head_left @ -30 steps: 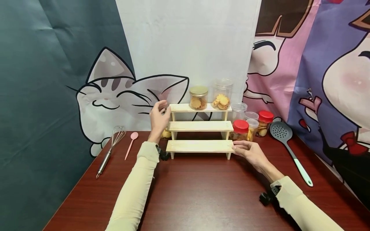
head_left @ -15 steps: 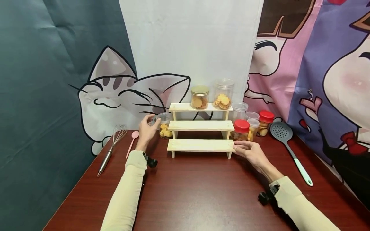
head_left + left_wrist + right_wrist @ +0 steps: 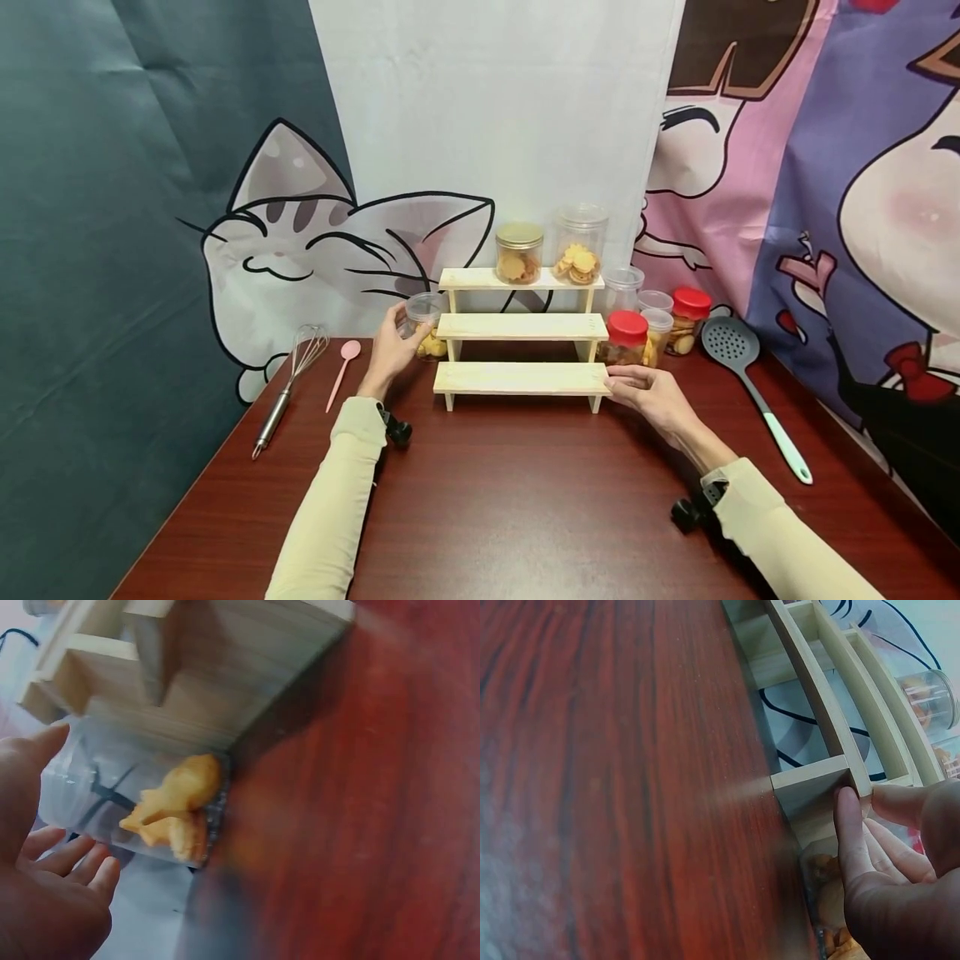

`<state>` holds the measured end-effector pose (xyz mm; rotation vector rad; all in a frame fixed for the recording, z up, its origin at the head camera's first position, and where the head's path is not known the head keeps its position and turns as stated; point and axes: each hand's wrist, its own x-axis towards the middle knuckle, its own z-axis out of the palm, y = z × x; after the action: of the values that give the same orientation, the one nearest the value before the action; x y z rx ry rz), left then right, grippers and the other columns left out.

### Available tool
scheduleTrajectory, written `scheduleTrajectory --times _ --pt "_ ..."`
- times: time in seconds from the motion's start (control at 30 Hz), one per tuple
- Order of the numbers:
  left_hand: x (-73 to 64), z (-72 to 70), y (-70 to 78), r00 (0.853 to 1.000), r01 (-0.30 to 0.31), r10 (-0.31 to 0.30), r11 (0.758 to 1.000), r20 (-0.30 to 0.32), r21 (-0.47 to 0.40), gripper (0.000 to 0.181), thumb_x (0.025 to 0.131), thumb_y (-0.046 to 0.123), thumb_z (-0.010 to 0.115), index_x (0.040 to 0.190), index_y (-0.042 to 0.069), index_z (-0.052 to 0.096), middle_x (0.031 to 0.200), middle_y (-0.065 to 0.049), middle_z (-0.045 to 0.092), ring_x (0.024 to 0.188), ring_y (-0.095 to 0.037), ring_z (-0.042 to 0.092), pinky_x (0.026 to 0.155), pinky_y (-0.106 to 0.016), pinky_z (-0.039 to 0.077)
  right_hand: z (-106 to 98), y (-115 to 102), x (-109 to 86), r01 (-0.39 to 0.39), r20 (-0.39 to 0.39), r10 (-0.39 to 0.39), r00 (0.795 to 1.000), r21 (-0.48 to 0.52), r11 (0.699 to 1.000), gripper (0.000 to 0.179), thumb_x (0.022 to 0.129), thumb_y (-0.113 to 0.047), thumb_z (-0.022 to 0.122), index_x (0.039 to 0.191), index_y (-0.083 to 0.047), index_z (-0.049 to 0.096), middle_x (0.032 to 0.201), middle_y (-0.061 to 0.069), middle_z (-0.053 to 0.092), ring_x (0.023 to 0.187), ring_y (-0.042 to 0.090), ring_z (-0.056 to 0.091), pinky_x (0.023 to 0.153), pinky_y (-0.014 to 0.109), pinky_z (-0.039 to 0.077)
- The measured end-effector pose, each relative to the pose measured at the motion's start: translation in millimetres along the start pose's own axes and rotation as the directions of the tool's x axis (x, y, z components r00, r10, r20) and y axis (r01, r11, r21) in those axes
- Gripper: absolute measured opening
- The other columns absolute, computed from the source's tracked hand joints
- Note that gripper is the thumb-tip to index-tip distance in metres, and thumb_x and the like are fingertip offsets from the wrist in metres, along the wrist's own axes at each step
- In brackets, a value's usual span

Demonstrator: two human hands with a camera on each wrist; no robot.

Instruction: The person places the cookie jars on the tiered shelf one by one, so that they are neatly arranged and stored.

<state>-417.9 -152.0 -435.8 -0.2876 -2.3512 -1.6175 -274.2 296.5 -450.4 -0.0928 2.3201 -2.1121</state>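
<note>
Red-brown table [image 3: 510, 483], rack [image 3: 521, 327], cartoon backdrop [image 3: 495, 125]

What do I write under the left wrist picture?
A left hand by a clear jar of golden cookies, beside wooden shelves.

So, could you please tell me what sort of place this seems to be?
It looks like a staged tabletop set-up, perhaps for a cookie display: a printed cartoon backdrop behind a dark reddish table, which bears a three-tier wooden stand with cookie jars on its top tier.
</note>
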Motion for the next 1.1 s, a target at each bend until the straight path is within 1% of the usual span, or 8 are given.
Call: scheduleTrajectory --times 0.2,0.27,0.37,0.47,0.6,0.83,0.97,1.1 --pt "-1.5 4.7 -4.7 0.999 0.026 -0.029 0.997 0.033 0.07 0.086 0.105 0.038 0.073 0.17 0.006 0.027 0.173 -0.023 0.038 0.158 -0.041 0.041 0.128 -0.052 0.038 -0.1 1.6 0.1 0.005 0.002 -0.005 1.0 -0.013 1.0 0.054 0.105 -0.01 0.072 0.149 0.016 0.052 0.123 0.008 0.077 0.103 0.003 0.074 0.098 0.031 0.062" --pt "-0.9 5.6 -5.1 0.999 0.024 -0.026 0.997 0.028 0.071 0.086 0.105 0.037 0.073 0.17 0.006 0.026 0.172 -0.023 0.038 0.158 -0.04 0.041 0.128 -0.052 0.038 -0.2 1.8 1.1 0.01 -0.002 -0.01 1.0 -0.014 1.0 0.054 0.105 -0.01 0.072 0.149 0.015 0.053 0.124 0.009 0.076 0.103 0.004 0.074 0.099 0.033 0.062" --pt "-0.5 6.8 -3.7 1.0 0.021 -0.022 0.999 0.015 0.043 0.085 0.103 0.032 0.075 0.169 0.005 0.029 0.168 -0.025 0.043 0.156 -0.041 0.044 0.127 -0.052 0.041 -0.3 1.4 1.7 0.015 -0.001 -0.015 1.0 -0.017 1.0 0.054 0.105 -0.01 0.071 0.149 0.015 0.053 0.125 0.01 0.076 0.103 0.004 0.075 0.1 0.034 0.061" --pt "-0.9 8.6 -1.6 1.0 0.025 -0.024 1.0 -0.018 0.016 0.083 0.1 0.029 0.08 0.166 0.004 0.036 0.162 -0.025 0.048 0.151 -0.042 0.05 0.124 -0.052 0.045 -0.3 0.4 -0.1 0.013 0.001 -0.013 1.0 -0.004 1.0 0.055 0.106 -0.009 0.071 0.15 0.016 0.051 0.126 0.01 0.076 0.104 0.003 0.074 0.101 0.034 0.061" --pt "-2.8 10.0 0.1 0.998 0.033 -0.031 0.999 -0.058 0.024 0.082 0.097 0.029 0.084 0.163 0.004 0.042 0.159 -0.024 0.053 0.146 -0.042 0.055 0.119 -0.051 0.049 -0.1 -0.2 -3.5 0.006 0.007 -0.006 1.0 0.011 1.0 0.056 0.106 -0.009 0.07 0.15 0.017 0.049 0.128 0.011 0.075 0.104 0.002 0.074 0.1 0.031 0.062" --pt "-4.3 9.5 -1.4 0.993 0.044 -0.041 0.999 -0.112 0.022 0.083 0.095 0.035 0.086 0.161 0.005 0.045 0.158 -0.023 0.055 0.141 -0.042 0.059 0.115 -0.051 0.052 0.5 -0.2 -1.8 -0.002 0.002 0.002 1.0 -0.017 1.0 0.054 0.105 -0.009 0.072 0.149 0.016 0.052 0.125 0.011 0.076 0.103 0.003 0.074 0.099 0.032 0.062" --pt "-2.2 9.9 -2.1 0.985 0.017 -0.016 1.0 -0.172 0.005 0.079 0.095 0.036 0.085 0.158 0.005 0.047 0.156 -0.02 0.057 0.141 -0.038 0.058 0.114 -0.052 0.052 0.0 -1.7 -0.2 0.006 -0.001 -0.006 1.0 -0.036 0.999 0.054 0.105 -0.01 0.072 0.148 0.015 0.054 0.128 0.016 0.075 0.103 0.003 0.074 0.099 0.034 0.062" --pt "-0.3 11.4 1.3 0.974 -0.014 0.012 1.0 -0.227 -0.009 0.077 0.095 0.036 0.085 0.157 0.006 0.049 0.156 -0.018 0.056 0.146 -0.036 0.054 0.118 -0.05 0.05 -1.1 -1.4 0.2 -0.002 -0.001 0.002 1.0 -0.046 0.999 0.054 0.105 -0.011 0.073 0.148 0.015 0.054 0.13 0.016 0.074 0.103 0.003 0.074 0.101 0.036 0.061"
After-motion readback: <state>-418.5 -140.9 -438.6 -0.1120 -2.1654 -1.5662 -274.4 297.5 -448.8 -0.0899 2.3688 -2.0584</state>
